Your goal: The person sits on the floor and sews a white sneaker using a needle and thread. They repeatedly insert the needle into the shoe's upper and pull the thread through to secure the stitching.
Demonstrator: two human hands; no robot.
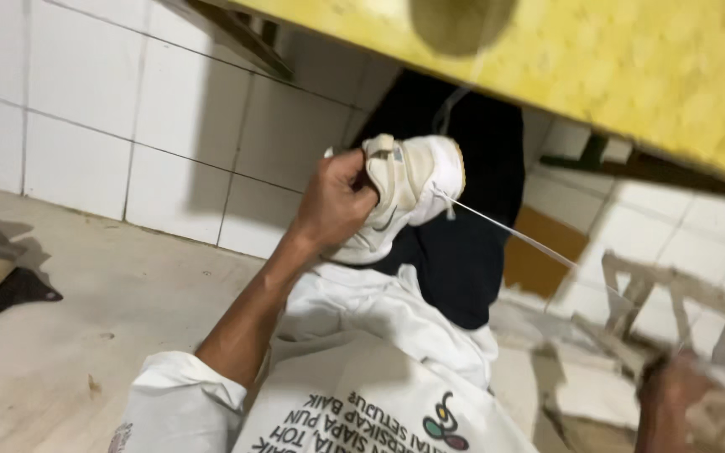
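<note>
Two hands in view. Right hand (673,387), low right and blurred, pulls a taut white thread (530,239); finger state cannot be told. Left hand (336,201), fingers clenched around a white shoe (409,189), holds it mid-frame above dark trousers (463,252). Beyond: yellow tabletop (631,59), white tiled wall (169,126).

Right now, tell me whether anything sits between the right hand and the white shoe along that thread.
Nothing visible does. The taut thread runs through open air from the white shoe, held in the left hand, to the blurred right hand.
</note>
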